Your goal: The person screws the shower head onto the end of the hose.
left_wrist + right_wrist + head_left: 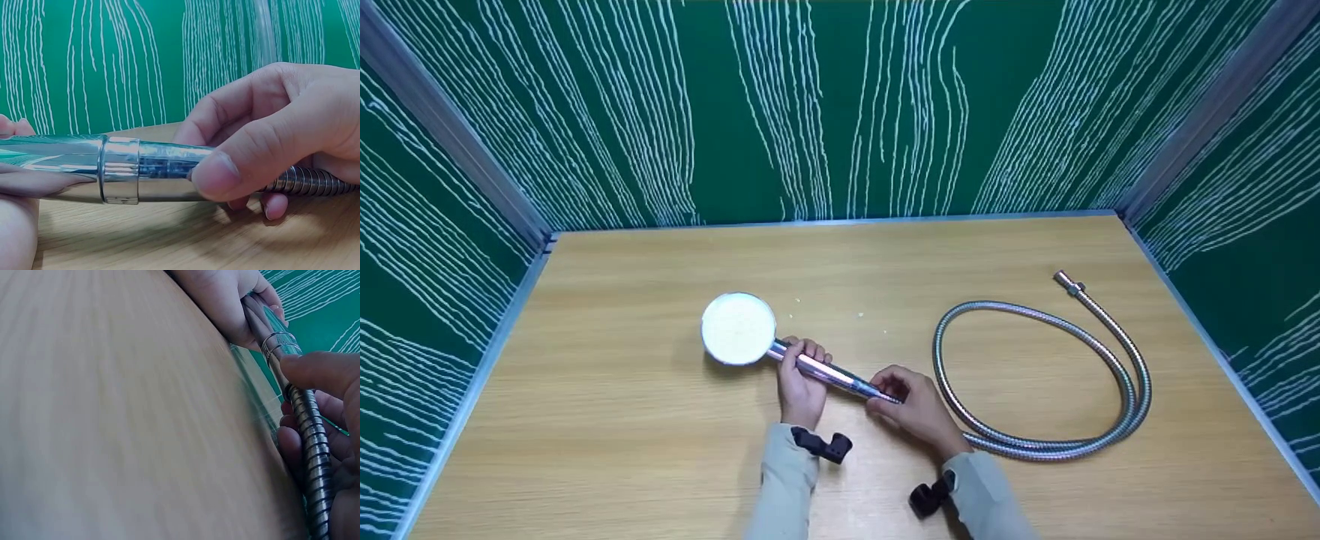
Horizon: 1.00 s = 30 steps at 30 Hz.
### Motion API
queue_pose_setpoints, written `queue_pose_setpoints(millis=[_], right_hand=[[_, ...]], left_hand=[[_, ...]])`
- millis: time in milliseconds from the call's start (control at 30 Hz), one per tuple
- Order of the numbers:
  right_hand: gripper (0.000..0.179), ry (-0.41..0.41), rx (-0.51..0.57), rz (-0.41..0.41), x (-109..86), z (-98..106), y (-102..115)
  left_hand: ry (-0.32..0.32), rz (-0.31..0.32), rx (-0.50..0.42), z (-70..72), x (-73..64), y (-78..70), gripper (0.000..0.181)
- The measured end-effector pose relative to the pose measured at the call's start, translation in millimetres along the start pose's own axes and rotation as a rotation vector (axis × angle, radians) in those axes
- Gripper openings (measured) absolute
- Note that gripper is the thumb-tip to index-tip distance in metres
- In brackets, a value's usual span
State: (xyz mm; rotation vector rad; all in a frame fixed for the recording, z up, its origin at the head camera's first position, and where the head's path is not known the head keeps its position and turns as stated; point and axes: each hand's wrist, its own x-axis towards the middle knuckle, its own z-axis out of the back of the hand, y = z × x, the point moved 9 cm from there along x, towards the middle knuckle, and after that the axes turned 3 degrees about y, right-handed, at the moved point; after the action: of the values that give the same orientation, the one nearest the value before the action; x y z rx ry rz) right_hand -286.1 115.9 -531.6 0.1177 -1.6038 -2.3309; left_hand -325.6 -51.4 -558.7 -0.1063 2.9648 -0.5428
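Note:
A shower head (738,328) with a round white face and a chrome handle (825,371) lies slanted over the table. My left hand (801,386) grips that handle just below the head. At the handle's lower end, my right hand (913,405) pinches the smooth chrome connector (174,171) of a ribbed metal shower hose (315,455) between thumb and fingers. In the left wrist view the connector sits in line against the handle's collar (121,170). How far it is screwed on cannot be told. The hose runs back under the right palm.
The rest of the hose (1035,450) lies in a loose loop at the right, its free end with a nut (1076,288) pointing to the back. Small white specks (861,314) dot the wooden table (607,420). Green walls (840,112) with white streaks enclose the back and sides.

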Motion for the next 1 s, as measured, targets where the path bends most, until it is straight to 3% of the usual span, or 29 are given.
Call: queue_pose_setpoints(millis=[433, 567, 1000], right_hand=[[0.021, 0.014, -0.010, -0.025, 0.5, 0, -1], [0.020, 0.014, -0.005, -0.032, -0.9, 0, 8], [0.018, 0.031, 0.003, -0.025, 0.6, -1, -1]], left_hand=[[-0.008, -0.006, -0.002, 1.6, 1.6, 0.2, 0.018], [-0.011, -0.005, -0.005, 0.7, 1.3, 0.0, 0.018], [-0.009, -0.020, 0.009, 0.5, 0.6, -0.9, 0.019]])
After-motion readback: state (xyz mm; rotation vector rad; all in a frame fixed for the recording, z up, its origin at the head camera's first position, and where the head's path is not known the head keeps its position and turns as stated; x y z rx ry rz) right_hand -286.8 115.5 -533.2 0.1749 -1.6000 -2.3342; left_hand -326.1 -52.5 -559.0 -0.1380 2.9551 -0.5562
